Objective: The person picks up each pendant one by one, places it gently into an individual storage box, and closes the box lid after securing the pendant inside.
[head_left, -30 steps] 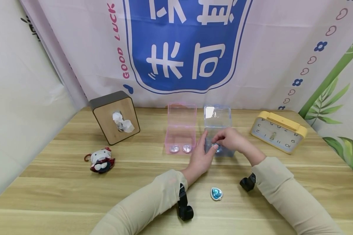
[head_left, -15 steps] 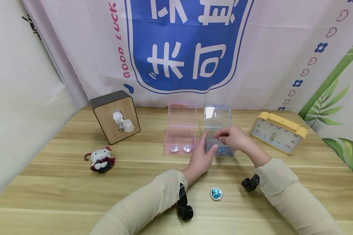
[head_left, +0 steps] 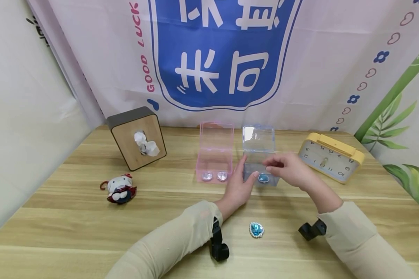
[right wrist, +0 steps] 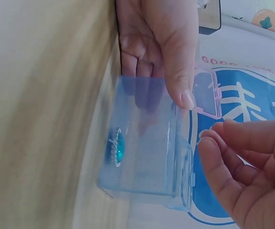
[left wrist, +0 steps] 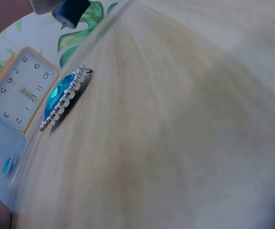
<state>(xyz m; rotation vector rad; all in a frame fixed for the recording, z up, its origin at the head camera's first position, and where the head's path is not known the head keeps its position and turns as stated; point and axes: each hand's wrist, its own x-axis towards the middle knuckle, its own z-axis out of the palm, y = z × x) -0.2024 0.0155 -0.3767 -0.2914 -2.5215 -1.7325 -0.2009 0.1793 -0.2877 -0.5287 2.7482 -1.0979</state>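
Observation:
A clear blue plastic box stands on the table with its lid raised. Inside lies a blue gem with a pale beaded edge, also seen through the wall in the right wrist view. My left hand rests against the box's left side, fingers extended, thumb at the front rim. Just above the box's right side is my right hand, its fingers loosely bent with nothing between them. A second beaded blue gem, heart-shaped, lies on the table between my forearms.
Left of the blue box stands an opened pink box holding two clear gems. A yellow clock is at the right. A wooden-faced tissue box and a small white-and-red figurine occupy the left.
My right hand has let go of the blue gem, leaving it in the blue box, and has lifted away to the right. The left hand keeps its place.

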